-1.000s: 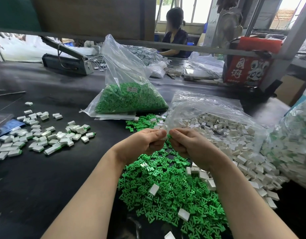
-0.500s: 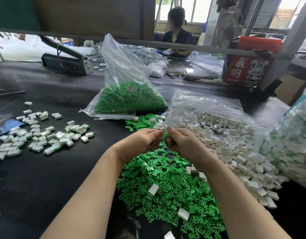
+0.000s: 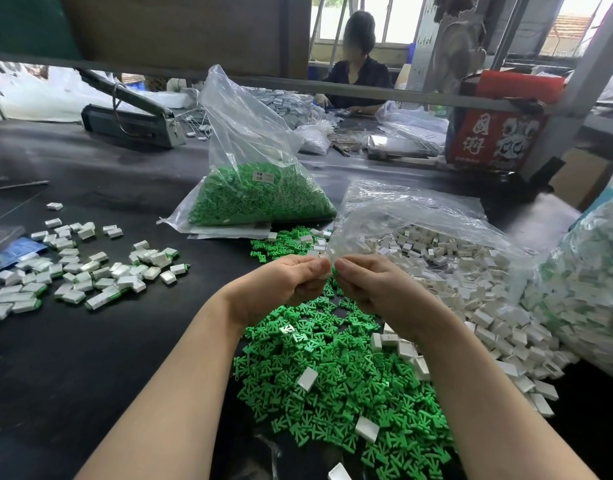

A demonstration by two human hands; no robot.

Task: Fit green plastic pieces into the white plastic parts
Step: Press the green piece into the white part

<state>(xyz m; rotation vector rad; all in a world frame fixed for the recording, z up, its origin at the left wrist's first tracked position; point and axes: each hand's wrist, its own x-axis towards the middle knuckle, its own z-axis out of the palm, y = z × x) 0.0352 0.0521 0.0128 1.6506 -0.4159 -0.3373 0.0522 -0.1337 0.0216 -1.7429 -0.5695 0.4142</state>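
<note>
My left hand [image 3: 281,289] and my right hand [image 3: 374,289] meet fingertip to fingertip above the table. Between them they pinch a small white plastic part with a green piece [image 3: 332,270], mostly hidden by the fingers. Below the hands lies a loose heap of green plastic pieces [image 3: 332,386] with a few white parts on it. A spill of white plastic parts [image 3: 471,306] runs from an open clear bag at the right. White parts with green showing at one end [image 3: 90,271] lie scattered at the left.
A clear bag of green pieces [image 3: 260,199] stands behind the hands. Another bag of parts [image 3: 589,299] bulges at the right edge. A heat sealer [image 3: 132,123] sits at the back left, a red box [image 3: 499,129] at the back right. A person [image 3: 358,81] works across the table.
My hands have stayed together at the same spot, with the fingertips working slightly on the small part. The person across the table has shifted a little.
</note>
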